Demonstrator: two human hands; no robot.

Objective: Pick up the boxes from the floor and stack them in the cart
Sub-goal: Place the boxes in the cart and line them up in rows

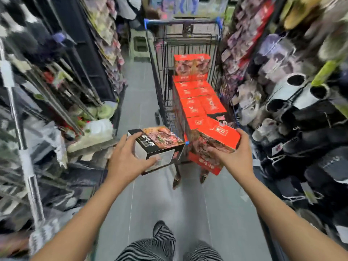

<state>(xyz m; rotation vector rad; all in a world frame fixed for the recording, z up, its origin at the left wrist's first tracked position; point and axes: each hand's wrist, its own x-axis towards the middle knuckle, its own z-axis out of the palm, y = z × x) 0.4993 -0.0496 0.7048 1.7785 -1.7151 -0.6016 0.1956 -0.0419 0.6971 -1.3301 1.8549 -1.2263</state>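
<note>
My left hand (pixel 125 157) grips a black box (pixel 157 146) with a food picture on top, held in the air just left of the cart's near end. My right hand (pixel 234 154) grips a red box (pixel 218 137) at the cart's near right corner. The wire cart (pixel 160 76) stands ahead in the aisle with a blue-capped handle at its far end. Several red boxes (pixel 197 98) lie packed flat inside it, and one more red box (pixel 192 65) sits on top at the far end. Another red box (pixel 206 162) shows below the one in my right hand.
Shelves of hanging goods (pixel 56 81) crowd the left side of the narrow aisle. Boots and slippers (pixel 301 119) line the right side. A plastic stool (pixel 140 46) stands on the grey floor beyond the cart on the left. My striped trouser legs (pixel 162 243) show at the bottom.
</note>
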